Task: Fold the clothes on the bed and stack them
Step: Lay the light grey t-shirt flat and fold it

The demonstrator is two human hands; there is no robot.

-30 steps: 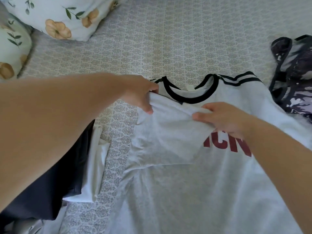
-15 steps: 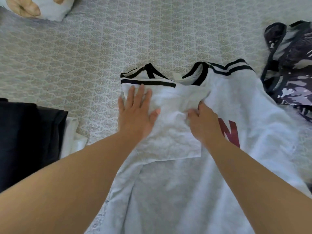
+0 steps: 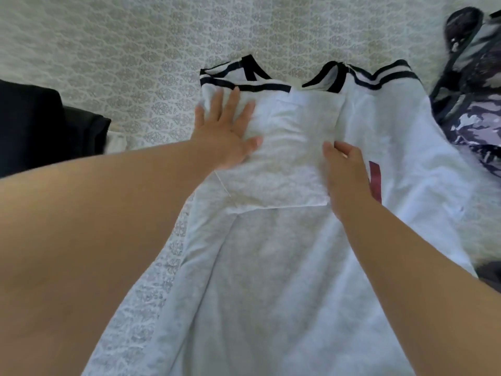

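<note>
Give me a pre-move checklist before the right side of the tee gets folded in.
1. Left sleeve panel folded over the grey T-shirt: ok.
2. Left hand flat, pressing the fold: ok.
3. Right hand at the panel's edge; grip on cloth: cannot tell.
4. Right side of shirt lying unfolded: ok.
5. Patterned garment touches that side: not ok.
6. Dark stack apart from shirt: ok.

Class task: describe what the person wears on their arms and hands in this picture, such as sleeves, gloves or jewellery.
Nothing shows on either. The left hand and right hand are bare, with no gloves, rings or watch visible. Both forearms are bare up to the frame edge; no sleeve comes into view.
</note>
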